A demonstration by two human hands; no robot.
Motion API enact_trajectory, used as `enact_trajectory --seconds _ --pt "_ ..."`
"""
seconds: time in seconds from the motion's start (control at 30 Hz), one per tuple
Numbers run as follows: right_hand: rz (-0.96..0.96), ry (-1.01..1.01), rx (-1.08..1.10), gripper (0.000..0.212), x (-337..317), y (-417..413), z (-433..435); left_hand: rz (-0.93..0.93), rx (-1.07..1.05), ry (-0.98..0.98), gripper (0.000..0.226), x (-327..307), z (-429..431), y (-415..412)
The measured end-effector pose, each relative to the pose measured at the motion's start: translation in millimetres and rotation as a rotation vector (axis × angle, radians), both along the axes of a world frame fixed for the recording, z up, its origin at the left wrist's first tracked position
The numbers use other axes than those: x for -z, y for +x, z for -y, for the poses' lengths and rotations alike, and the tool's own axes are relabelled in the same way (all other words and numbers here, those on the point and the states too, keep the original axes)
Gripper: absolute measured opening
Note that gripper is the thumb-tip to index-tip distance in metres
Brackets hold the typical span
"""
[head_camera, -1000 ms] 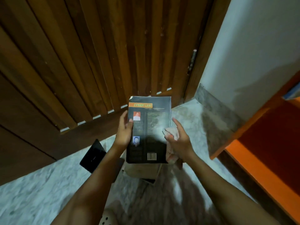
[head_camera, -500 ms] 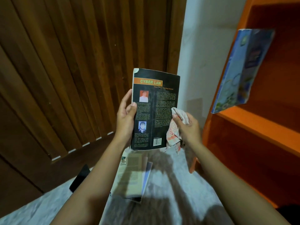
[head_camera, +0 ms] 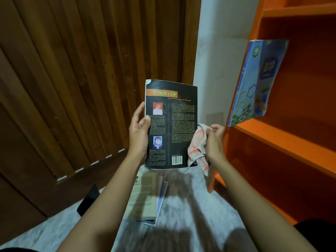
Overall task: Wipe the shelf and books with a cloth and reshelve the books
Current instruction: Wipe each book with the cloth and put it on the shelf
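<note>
A black paperback titled "Cyber Law" (head_camera: pixel 180 113) is held upright in front of me, back cover facing me. My left hand (head_camera: pixel 139 132) grips its left edge, thumb on the cover. My right hand (head_camera: pixel 215 140) holds a crumpled white and orange cloth (head_camera: pixel 198 144) against the book's right edge. An orange shelf unit (head_camera: pixel 272 135) stands at the right. A blue book (head_camera: pixel 258 82) leans tilted on one of its boards.
Two or three books (head_camera: pixel 147 195) lie stacked on the marble floor (head_camera: pixel 181 224) below my hands. A dark flat object (head_camera: pixel 89 199) lies on the floor by the wooden door (head_camera: pixel 81 79). A white wall (head_camera: pixel 223 51) sits between door and shelf.
The view has swung right and up, bringing the orange shelf and blue book into sight. The black book has risen with my hands, and the cloth has slid from the cover to its right edge.
</note>
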State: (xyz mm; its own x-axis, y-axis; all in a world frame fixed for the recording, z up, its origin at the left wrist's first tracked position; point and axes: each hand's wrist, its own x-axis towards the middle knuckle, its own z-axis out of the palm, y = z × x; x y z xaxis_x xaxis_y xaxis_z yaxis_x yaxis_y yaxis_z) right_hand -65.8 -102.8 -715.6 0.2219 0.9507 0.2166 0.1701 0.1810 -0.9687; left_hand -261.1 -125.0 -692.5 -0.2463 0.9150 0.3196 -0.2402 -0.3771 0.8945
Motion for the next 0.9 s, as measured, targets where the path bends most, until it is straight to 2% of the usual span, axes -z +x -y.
enact_trajectory --seconds 0.17,0.27,0.37,0.6,0.9 --pt "-0.022 0.068 0.006 0.012 -1.5 -3.4 3.6 0.060 -0.010 -0.004 0.040 -1.1 0.5 1.6" --pt "-0.026 0.158 0.103 0.014 7.4 -6.3 0.3 0.099 -0.029 -0.013 0.042 -3.3 0.5 5.2" --pt "0.048 0.198 0.199 0.021 11.0 -16.5 3.0 0.139 -0.044 -0.023 0.041 -4.2 -0.3 12.8" --pt "0.329 0.174 -0.056 0.056 16.8 -39.9 15.6 0.187 -0.065 0.006 0.043 -12.8 -5.7 12.1" --pt "0.409 0.046 -0.059 0.055 33.6 -34.1 7.0 0.139 -0.052 -0.009 0.041 -7.4 -6.4 -8.2"
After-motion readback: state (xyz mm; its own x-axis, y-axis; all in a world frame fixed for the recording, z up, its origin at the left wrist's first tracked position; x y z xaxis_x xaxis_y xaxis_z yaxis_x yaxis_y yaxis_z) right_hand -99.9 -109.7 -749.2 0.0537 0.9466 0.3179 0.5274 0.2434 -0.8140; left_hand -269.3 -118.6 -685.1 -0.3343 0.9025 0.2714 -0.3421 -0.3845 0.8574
